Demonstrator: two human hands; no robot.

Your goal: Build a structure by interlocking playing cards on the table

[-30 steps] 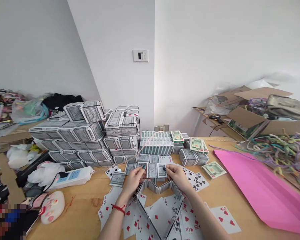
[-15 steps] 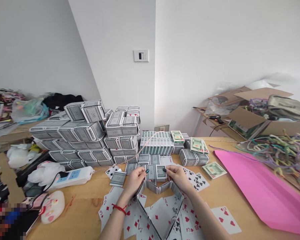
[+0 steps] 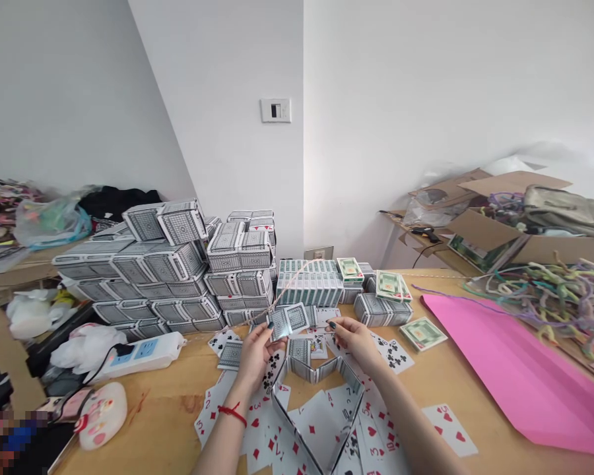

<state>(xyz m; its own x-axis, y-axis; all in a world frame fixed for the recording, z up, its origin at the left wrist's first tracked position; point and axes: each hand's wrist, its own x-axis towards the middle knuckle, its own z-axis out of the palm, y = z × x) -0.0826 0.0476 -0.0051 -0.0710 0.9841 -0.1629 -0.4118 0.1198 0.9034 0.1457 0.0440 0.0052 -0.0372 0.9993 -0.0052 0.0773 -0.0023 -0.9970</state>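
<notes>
My left hand pinches a folded playing card, patterned back up, lifted above the table. My right hand hovers just right of it, fingers curled near the card's right end; whether it touches the card is unclear. Below both hands stands a heart-shaped frame of folded cards on edge, with face-up playing cards spread under and around it. A few folded cards lie just beyond the heart's notch.
Stacked card-deck boxes fill the back left. A power strip and a pink-and-white object lie left. Green-backed decks, a pink paper sheet, a pile of coloured cords and cardboard boxes sit right.
The folded card was held low between both hands at the heart's top; now the left hand has lifted it up and tilted it, and the right hand has come off its end.
</notes>
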